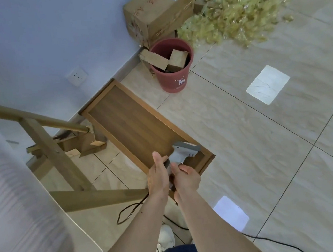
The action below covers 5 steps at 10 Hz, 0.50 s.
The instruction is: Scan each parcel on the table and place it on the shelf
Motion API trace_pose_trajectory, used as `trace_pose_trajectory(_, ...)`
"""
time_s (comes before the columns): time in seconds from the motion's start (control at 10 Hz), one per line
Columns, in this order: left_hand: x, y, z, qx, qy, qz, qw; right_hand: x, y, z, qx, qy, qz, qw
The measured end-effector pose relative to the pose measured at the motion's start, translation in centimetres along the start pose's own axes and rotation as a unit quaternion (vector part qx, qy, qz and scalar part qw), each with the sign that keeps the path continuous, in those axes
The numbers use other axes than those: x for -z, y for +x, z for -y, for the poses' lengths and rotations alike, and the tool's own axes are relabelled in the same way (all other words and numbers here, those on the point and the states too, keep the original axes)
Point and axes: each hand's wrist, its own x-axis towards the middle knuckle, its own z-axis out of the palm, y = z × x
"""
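A grey handheld barcode scanner (184,153) is held between both hands above a low wooden surface (132,121). My right hand (187,178) grips the scanner's handle from below. My left hand (158,175) lies against the handle's left side with its fingers fairly straight and the thumb up. The scanner's head points right and away. A black cable (129,210) trails from the handle down to the floor. No parcel lies on the wooden surface. A large taped cardboard box (158,10) with a white label stands by the far wall.
A red bin (172,72) holding small cardboard boxes stands beside the wall. A heap of yellowish plastic wrapping (235,9) covers the floor at the back right. A wooden frame (48,149) stands at left, with a pale blurred edge (28,220) near me. Tiled floor spreads right.
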Motion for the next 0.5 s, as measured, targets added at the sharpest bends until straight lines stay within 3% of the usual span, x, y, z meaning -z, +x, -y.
trace_pose_trajectory(0.3,0.9,1.2,0.5,0.012,-0.033,0.038,0.999,-0.1,0.4,-0.5,0.021,-0.004,-0.002,1.0)
trace_pose_trajectory(0.5,0.9,0.4,0.9,0.028,-0.049,-0.016,0.998,0.5,-0.7,0.3,0.025,-0.002,-0.021,0.999)
